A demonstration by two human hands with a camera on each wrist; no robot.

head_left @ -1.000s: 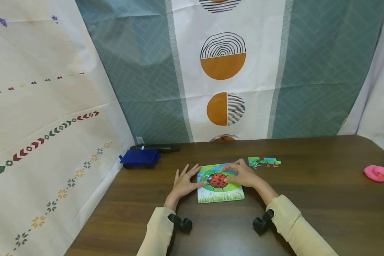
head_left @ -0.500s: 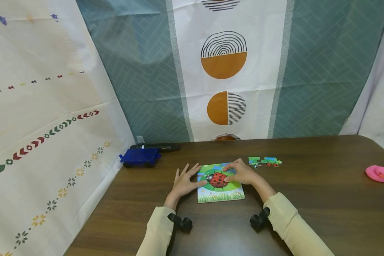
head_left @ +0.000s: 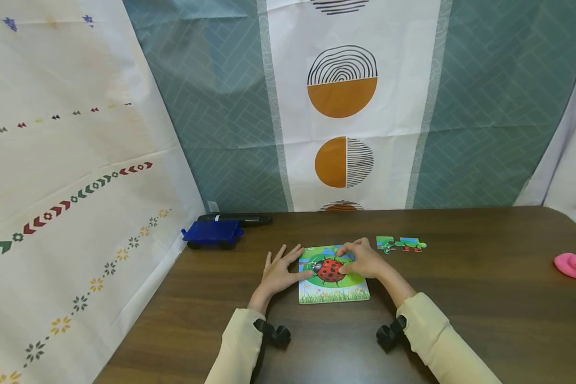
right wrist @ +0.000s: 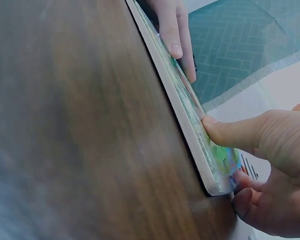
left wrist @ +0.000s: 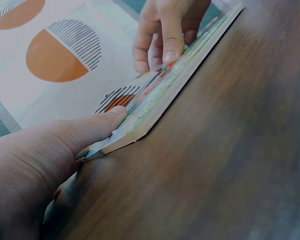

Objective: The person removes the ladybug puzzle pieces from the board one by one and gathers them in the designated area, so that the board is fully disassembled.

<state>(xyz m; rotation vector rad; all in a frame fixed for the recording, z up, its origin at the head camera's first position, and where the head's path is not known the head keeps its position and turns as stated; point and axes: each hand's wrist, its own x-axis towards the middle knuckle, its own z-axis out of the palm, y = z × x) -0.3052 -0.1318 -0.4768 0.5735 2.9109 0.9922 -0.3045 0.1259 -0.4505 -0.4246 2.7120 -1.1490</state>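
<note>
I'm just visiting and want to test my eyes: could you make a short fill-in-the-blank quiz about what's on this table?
1. The puzzle board under both hands shows a red ____.
2. The pink toy at the table's right edge is a ____.
3. The left hand lies with fingers spread at the board's ____ edge.
4. The loose puzzle pieces lie to the ____ of the board.

Missing words: ladybird; duck; left; right
</note>
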